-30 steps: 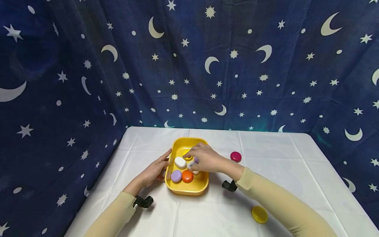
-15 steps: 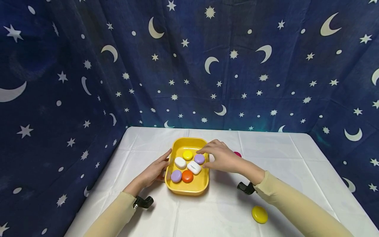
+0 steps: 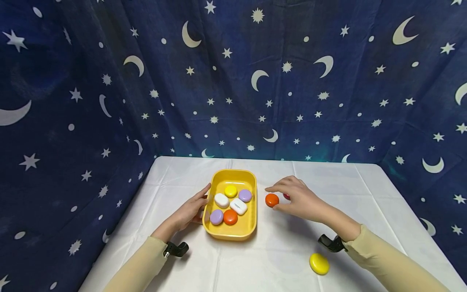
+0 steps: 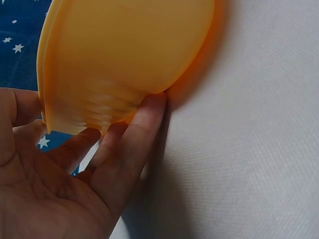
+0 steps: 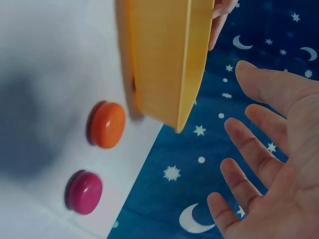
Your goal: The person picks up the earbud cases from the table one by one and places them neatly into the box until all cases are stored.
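My left hand (image 3: 187, 209) rests its fingers against the left outer wall of the yellow tray (image 3: 230, 234); in the left wrist view the fingertips (image 4: 152, 104) touch that wall. Inside the tray lie several glossy rounded discs: yellow (image 3: 230, 191), two lilac (image 3: 245, 195), orange-red (image 3: 230, 217), and two white, one bearing small dark print (image 3: 238, 206). Right of the tray, my right hand (image 3: 299, 198) hovers with parted fingers over an orange disc (image 3: 271, 200) on the table. In the right wrist view it holds nothing and stands apart from the orange disc (image 5: 107, 125).
A dark pink disc (image 5: 84, 192) lies just beyond the orange one, mostly hidden by my right hand in the head view. Another yellow disc (image 3: 319, 264) lies nearer, at the right. Behind the white-covered table (image 3: 182, 170) hangs a dark blue star-patterned cloth (image 3: 233, 81).
My right hand has withdrawn from inside the tray and moved right, over the table. The lilac disc it covered now shows in the tray, and the orange disc outside has come into view. Left hand unmoved.
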Tool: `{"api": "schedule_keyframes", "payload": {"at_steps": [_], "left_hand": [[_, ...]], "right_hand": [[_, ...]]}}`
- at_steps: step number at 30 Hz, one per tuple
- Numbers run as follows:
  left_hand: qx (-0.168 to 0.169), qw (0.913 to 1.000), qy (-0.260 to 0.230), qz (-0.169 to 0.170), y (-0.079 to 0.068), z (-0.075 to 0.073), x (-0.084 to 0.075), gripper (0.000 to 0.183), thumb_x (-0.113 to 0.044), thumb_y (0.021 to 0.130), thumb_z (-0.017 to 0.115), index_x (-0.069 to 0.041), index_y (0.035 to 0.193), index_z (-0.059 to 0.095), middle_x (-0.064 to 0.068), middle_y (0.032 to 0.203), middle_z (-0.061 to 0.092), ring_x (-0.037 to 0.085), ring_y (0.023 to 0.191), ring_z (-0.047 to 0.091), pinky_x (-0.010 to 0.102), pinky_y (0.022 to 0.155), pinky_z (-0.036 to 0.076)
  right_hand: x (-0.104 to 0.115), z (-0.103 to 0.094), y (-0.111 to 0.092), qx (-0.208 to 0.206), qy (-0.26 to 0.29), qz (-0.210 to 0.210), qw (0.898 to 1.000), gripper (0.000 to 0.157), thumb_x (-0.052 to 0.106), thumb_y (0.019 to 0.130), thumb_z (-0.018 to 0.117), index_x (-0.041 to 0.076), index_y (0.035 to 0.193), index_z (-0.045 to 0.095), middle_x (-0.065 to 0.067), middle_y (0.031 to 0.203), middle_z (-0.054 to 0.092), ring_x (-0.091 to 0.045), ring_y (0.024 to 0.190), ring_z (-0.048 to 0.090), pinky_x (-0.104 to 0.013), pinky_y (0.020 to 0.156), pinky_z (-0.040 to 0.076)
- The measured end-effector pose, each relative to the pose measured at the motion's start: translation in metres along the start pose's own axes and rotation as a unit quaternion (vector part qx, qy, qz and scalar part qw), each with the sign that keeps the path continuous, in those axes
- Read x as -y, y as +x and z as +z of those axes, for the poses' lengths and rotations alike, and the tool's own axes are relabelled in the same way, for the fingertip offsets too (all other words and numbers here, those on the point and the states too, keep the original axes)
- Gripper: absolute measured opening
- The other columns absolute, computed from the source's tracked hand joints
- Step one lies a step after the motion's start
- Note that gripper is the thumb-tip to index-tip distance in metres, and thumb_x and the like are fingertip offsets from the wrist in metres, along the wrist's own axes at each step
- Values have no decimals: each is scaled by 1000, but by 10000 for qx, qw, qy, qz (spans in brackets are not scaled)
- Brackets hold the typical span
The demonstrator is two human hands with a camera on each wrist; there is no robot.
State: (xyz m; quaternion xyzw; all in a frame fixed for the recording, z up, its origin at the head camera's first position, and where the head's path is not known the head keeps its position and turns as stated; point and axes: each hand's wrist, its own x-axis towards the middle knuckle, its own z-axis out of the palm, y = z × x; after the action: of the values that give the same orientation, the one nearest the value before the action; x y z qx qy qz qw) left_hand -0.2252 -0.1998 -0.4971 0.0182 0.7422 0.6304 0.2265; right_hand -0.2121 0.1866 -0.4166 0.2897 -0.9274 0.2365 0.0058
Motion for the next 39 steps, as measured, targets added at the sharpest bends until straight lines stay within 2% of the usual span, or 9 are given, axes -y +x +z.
{"api": "schedule_keyframes", "payload": {"at_steps": [6,12,18,26,31,35,39], "left_hand": [[17,10000,32,7,0,1,0,61,-27,107,46,-40,163,25,19,162,32,32,124,60,46,77,61],[-17,10000,31,18,0,1,1,62,-28,106,48,-40,163,25,19,162,33,31,122,60,46,75,61],[-28,10000,42,2,0,1,2,62,-28,106,48,-41,163,25,19,161,34,31,122,61,46,75,61],[-29,10000,31,-57,-1,2,-1,62,-27,106,47,-41,162,25,18,161,35,32,122,60,44,74,61],[-54,10000,35,-31,-2,2,-1,62,-28,106,48,-40,163,25,19,160,34,32,122,60,45,73,61],[-74,10000,50,-38,-2,2,-2,62,-28,106,47,-40,163,26,19,160,35,31,120,61,45,73,61],[-92,9999,70,-41,-2,3,-2,61,-28,107,47,-41,162,26,18,160,35,31,118,61,44,72,61]], "right_hand": [[-11,-2,-25,-44,11,154,9999,51,30,83,85,36,131,69,12,118,65,-18,117,48,-50,98,41],[-22,-5,-49,-199,23,146,9997,54,27,83,86,30,134,69,12,124,64,-21,123,47,-54,105,36],[-25,-7,-68,-157,0,429,9990,55,30,81,87,34,133,69,11,123,64,-24,123,47,-58,102,40],[-30,-5,-91,-37,24,700,9975,58,33,78,90,36,131,69,16,122,63,-23,124,47,-59,102,40],[-30,-2,-104,120,192,924,9955,60,34,75,91,33,131,70,17,120,64,-22,121,49,-60,100,42],[-30,3,-114,494,313,1195,9911,65,42,73,91,31,133,69,17,121,64,-21,119,49,-60,98,45],[-32,9,-125,767,344,1290,9881,72,52,69,90,29,134,68,16,119,64,-20,118,49,-58,96,45]]}}
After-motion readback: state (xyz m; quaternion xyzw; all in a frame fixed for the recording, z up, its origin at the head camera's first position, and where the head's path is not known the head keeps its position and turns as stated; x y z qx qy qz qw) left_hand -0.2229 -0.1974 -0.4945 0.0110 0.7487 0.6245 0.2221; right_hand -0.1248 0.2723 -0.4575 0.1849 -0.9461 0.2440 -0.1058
